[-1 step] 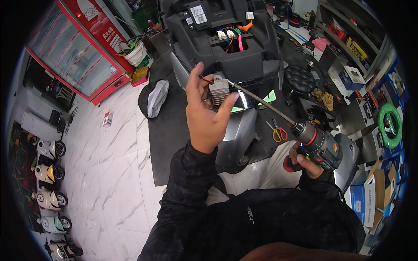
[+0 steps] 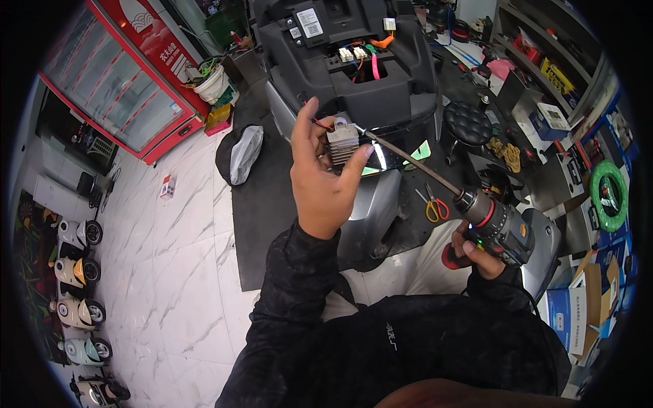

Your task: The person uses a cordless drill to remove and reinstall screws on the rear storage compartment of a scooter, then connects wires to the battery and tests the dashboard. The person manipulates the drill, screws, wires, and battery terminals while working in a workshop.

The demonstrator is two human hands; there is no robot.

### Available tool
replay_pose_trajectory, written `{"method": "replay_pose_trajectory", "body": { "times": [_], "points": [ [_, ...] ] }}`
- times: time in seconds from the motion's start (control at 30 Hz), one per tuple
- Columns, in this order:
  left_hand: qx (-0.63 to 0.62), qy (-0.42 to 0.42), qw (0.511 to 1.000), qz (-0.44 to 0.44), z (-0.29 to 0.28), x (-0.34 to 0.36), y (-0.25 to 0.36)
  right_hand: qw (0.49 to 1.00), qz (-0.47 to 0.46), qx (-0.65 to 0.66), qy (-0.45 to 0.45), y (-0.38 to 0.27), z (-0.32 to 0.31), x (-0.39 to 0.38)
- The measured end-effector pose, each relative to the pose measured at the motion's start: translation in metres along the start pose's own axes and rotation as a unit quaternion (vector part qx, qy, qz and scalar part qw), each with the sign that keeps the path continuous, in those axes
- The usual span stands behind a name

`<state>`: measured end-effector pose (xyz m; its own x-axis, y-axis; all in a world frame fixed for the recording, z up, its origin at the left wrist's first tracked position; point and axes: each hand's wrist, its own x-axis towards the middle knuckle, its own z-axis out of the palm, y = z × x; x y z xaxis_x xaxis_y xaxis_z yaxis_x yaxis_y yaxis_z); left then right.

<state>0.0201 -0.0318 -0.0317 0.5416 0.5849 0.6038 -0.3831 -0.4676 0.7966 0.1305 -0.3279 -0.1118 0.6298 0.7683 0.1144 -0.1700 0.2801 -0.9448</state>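
My left hand (image 2: 321, 187) is closed round a silver finned metal module (image 2: 342, 143), thumb at one side and fingers at the other. A mounting hole shows in the module's top tab, and a red wire runs beside it. My right hand (image 2: 484, 260) grips a black cordless drill (image 2: 502, 228) with a red ring. Its long bit (image 2: 415, 162) points up and left, the tip beside the module's right edge. Something small and shiny sits at the tip; I cannot tell whether they touch. Behind the module is a dark scooter body (image 2: 367, 102).
White connectors (image 2: 347, 54) and coloured wires lie in the scooter body's opening. Yellow-and-red-handled scissors (image 2: 433, 207) rest on the dark mat (image 2: 255, 224). A round black stool (image 2: 468, 123) stands at right, near shelves and boxes (image 2: 570, 319). A red glass-door fridge (image 2: 160, 88) stands far left.
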Motion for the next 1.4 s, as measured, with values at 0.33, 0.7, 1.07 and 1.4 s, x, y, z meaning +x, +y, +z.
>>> {"method": "replay_pose_trajectory", "body": {
  "times": [0.33,0.7,1.07,1.4],
  "points": [
    [0.183,0.041,0.961,0.202,0.019,-0.005,-0.025,0.987,-0.026,-0.151,0.037,0.0,0.002,-0.005],
    [0.016,-0.068,0.988,0.14,0.046,0.043,-0.025,0.85,-0.185,-0.491,0.048,-0.036,-0.003,0.02],
    [0.017,-0.112,0.989,0.096,0.08,0.223,-0.029,0.898,-0.242,-0.361,0.073,-0.161,0.018,0.168],
    [-0.079,-0.143,0.986,-0.039,0.086,0.239,-0.037,0.906,-0.229,-0.343,0.094,-0.175,0.013,0.178]
  ]
}}
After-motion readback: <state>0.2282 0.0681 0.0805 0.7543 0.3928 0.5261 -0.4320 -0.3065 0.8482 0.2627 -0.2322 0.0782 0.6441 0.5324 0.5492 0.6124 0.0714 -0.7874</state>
